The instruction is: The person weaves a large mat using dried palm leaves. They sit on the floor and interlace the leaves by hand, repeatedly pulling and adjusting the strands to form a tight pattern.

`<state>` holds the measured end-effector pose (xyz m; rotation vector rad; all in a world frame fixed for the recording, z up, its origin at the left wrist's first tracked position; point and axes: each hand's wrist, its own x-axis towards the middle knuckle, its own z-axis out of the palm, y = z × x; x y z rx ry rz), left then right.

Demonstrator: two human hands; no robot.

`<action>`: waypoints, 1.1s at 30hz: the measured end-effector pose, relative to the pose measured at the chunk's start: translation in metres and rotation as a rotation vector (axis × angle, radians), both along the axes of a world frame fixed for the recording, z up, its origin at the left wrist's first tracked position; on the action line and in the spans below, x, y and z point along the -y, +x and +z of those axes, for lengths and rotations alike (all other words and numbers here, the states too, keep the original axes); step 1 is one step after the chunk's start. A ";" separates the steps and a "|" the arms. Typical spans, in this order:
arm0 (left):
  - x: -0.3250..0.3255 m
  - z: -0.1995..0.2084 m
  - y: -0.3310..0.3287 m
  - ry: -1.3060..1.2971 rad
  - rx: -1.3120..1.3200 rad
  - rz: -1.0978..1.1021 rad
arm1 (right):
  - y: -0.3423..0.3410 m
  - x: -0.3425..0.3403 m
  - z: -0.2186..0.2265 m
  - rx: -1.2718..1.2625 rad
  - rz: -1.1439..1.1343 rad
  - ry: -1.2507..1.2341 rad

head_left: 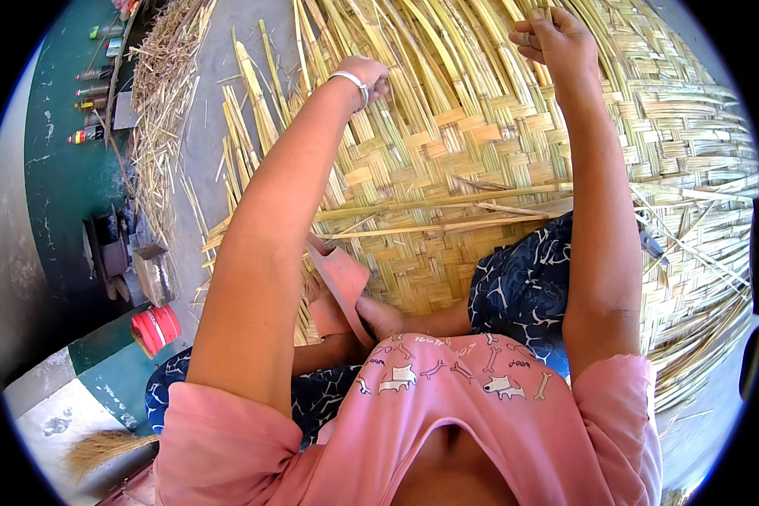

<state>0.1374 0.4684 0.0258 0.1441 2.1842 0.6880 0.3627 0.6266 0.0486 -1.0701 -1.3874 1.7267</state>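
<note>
A large woven mat (447, 160) of flattened yellow-green cane or reed strips spreads in front of me; my folded legs rest on it. Its far part is unwoven, with long loose strips (422, 51) fanning away. My left hand (364, 78), with a white bangle at the wrist, lies over these strips at the weave's left edge. Its fingers are curled, and what they hold is hidden. Farther off and to the right, my right hand (562, 44) has thumb and fingers pinched on a strip near the picture's top edge.
Loose strips (447, 223) lie across the mat before my legs. A pink sandal (341, 287) is by my foot. At left are a heap of cane scraps (164, 76), several bottles (93, 90), a red round container (156, 329), a metal tin (152, 274) and a broom (105, 449).
</note>
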 end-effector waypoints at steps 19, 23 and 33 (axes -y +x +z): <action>0.058 -0.028 0.036 0.404 0.209 0.114 | -0.005 0.005 0.006 0.031 0.040 -0.011; 0.046 -0.040 0.043 0.439 0.198 0.080 | -0.008 0.008 0.005 0.040 0.050 0.000; 0.049 -0.046 0.035 0.709 0.365 0.371 | -0.008 0.006 0.004 0.097 0.051 -0.024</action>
